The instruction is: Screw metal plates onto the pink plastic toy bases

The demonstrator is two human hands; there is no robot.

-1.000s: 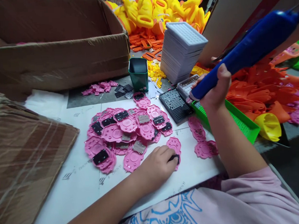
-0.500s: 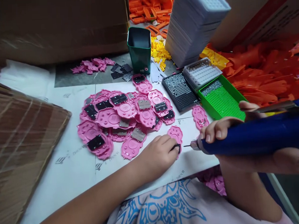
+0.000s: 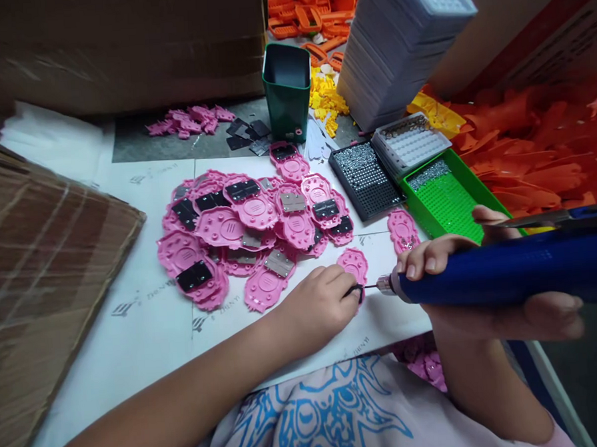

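Observation:
My left hand rests on the white table sheet, its fingers closed on a pink plastic piece with a small black plate at its near end. My right hand is wrapped round a blue electric screwdriver. The driver's thin bit points left and meets the black plate at my left fingertips. A heap of pink pieces, many with black or grey plates, lies just left of my left hand.
A black screw tray, a white tray and a green tray sit behind my right hand. A green cup, a stack of grey trays, cardboard boxes and orange parts ring the table.
My right hand brought the blue screwdriver down from the trays to the pink piece under my left fingers; the bit now touches the plate. The view tilted downward.

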